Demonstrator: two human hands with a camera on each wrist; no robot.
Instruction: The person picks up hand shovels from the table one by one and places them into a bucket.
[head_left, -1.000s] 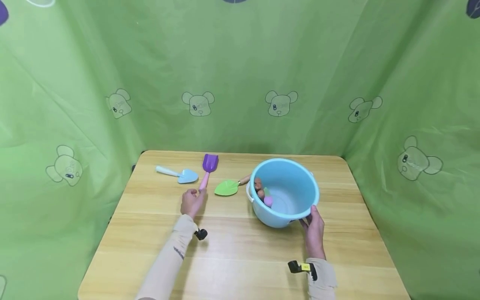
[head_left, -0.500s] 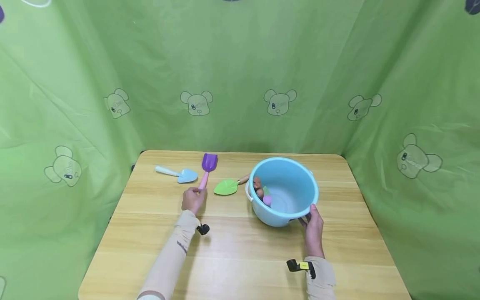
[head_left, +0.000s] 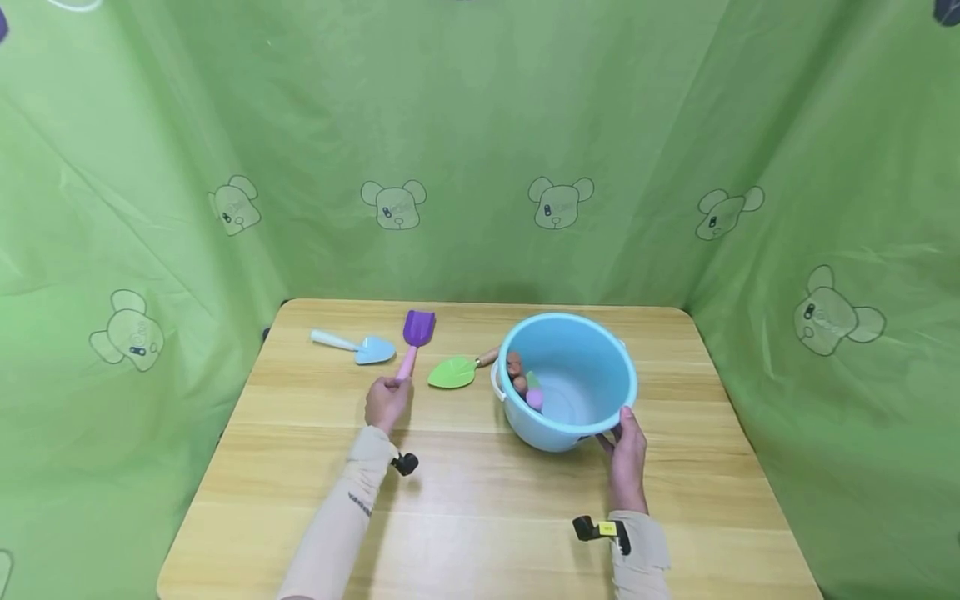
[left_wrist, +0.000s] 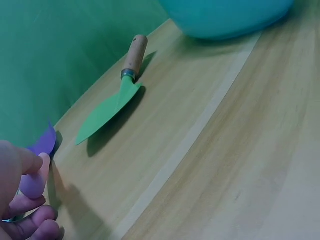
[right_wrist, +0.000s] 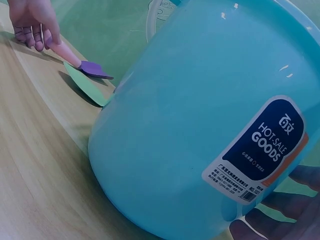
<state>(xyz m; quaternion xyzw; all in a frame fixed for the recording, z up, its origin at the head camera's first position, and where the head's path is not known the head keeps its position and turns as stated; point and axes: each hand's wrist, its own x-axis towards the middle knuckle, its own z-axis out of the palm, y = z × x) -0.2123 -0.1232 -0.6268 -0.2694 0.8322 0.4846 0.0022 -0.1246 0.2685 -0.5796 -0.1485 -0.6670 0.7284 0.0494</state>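
My left hand [head_left: 386, 403] pinches the pink handle of a toy shovel [head_left: 418, 328] with a purple scoop; in the left wrist view the thumb and fingers close on the handle end [left_wrist: 34, 184]. My right hand [head_left: 628, 458] grips the rim of a light blue bucket [head_left: 555, 435], thumb on the rim and fingers beneath it on the outer wall. Inside the bucket, against its left wall, lie a few brown-ended pieces [head_left: 519, 383] and a pink one [head_left: 535, 399]; their kind is partly hidden. The bucket's labelled side [right_wrist: 265, 145] faces the right wrist camera.
A green leaf-shaped trowel [head_left: 453, 372] with a wooden handle lies between the shovel and bucket. A light blue trowel [head_left: 375, 350] lies farther left. The wooden table [head_left: 480, 533] ends at a green curtain [head_left: 480, 258] behind.
The left hand's fingers have closed more around the end of the shovel's handle. The shovel has hardly shifted. The right hand and the bucket stay in place.
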